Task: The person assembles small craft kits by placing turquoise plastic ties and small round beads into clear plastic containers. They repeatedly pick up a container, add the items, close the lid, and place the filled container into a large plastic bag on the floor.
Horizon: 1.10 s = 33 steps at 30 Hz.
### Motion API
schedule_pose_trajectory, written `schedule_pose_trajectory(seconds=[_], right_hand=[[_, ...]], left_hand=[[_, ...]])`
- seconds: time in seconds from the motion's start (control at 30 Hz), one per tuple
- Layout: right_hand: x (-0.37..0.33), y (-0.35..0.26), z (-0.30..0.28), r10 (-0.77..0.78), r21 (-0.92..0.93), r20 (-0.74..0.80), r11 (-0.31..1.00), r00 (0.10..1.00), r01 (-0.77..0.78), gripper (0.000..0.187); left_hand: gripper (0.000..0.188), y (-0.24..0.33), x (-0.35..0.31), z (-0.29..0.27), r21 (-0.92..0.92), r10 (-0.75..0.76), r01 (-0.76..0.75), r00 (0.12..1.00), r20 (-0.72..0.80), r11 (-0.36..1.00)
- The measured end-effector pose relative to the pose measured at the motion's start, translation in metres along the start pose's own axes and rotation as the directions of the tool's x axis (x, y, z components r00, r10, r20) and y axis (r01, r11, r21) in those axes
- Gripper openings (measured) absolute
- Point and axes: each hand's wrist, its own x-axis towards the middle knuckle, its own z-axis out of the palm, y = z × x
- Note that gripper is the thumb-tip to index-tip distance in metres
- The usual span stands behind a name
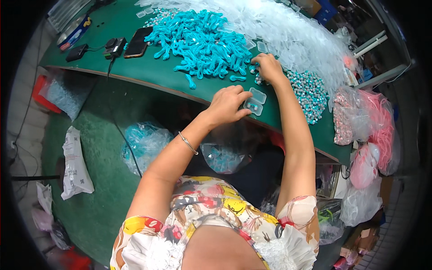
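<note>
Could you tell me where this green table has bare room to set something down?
The green table is bare between the black phone and the near edge, left of the heap of turquoise cords. Around both hands, small grey-teal beads and clear plastic cases crowd it.

Both bare forearms extend forward from the lower edge, away from the torso. The left arm is bent at the elbow and angled inward; a thin bracelet (188,143) sits on its wrist. The left hand (226,105) is palm-down, fingers curled in a pinch. The right arm is nearly straight. The right hand (268,68) is palm-down, farther forward, fingers flexed downward.
</note>
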Motion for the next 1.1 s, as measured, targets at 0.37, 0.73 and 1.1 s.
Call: schedule_pose_trajectory(seconds=[0.37, 0.73, 1.1], right_hand=[[-0.076, -0.017, -0.048, 0.188, 0.671, -0.040, 0.732, 0.981, -0.113, 0.011], [-0.133, -0.077, -0.036, 0.016, 0.328, -0.315, 0.940, 0.949, 0.093, 0.011], [-0.130, -0.073, -0.037, -0.120, 0.209, -0.331, 0.958, 0.936, 0.197, 0.012]], left_hand=[[0.047, -0.002, -0.004, 0.006, -0.038, -0.027, 0.024, 0.997, -0.067, 0.999], [0.047, -0.003, 0.000, 0.004, -0.074, -0.039, 0.035, 0.998, -0.058, 0.997], [0.046, -0.001, -0.001, 0.004, -0.067, -0.041, 0.037, 0.997, -0.064, 0.997]])
